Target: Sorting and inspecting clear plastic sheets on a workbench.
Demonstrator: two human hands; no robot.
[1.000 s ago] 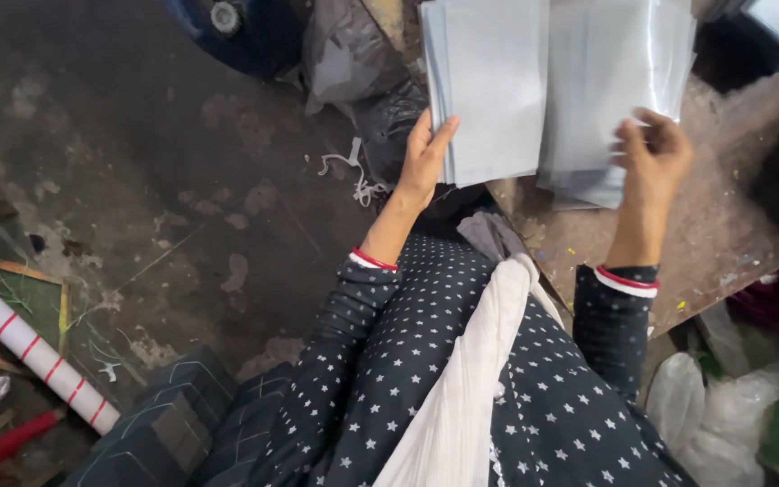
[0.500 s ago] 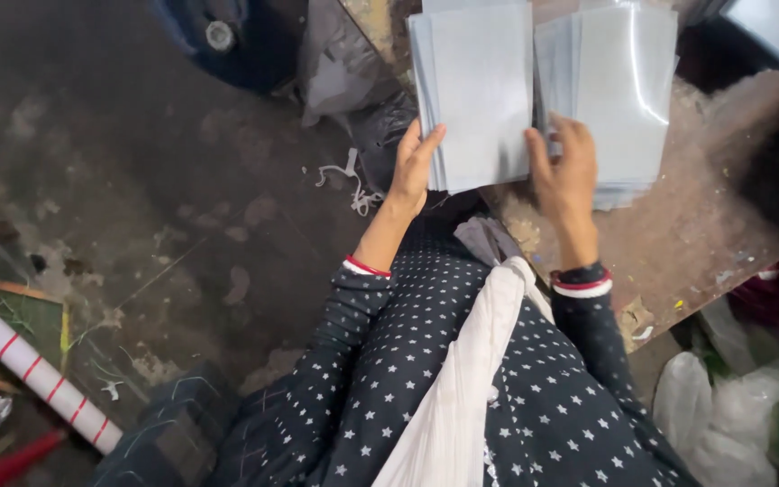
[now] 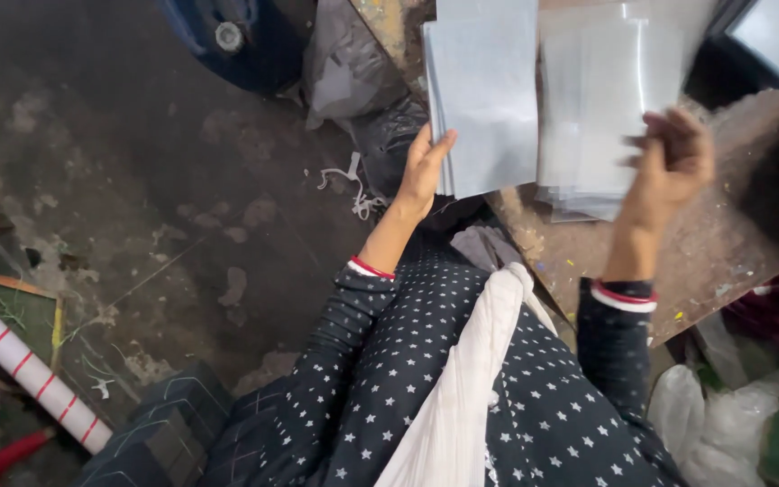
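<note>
Blur obscures the right hand (image 3: 673,162), so the state of its fingers cannot be told with certainty; they appear loosely curled over the near edge of the clear plastic sheets (image 3: 601,108). The upper parts of both piles are cut off by the top edge of the view. The left stack of grey sheets (image 3: 484,95) is held at its lower left corner by the left hand (image 3: 426,167), whose fingers are extended flat against the stack's edge, thumb side hidden beneath. Both piles are carried on the brown counter (image 3: 723,243), the grey stack overhanging its near left corner. The counter's right end is lost in shadow. A dark plastic bag (image 3: 389,135) is partly concealed behind the left hand and stack. The striped tube (image 3: 29,370) at lower left is cut off by the frame edge.

Compared with the frame half a second earlier, the right hand has been moved rightward, away from the gap between the two piles, and is now placed at the lower right of the clear sheets. The left hand is found unchanged at the grey stack's corner.
</note>
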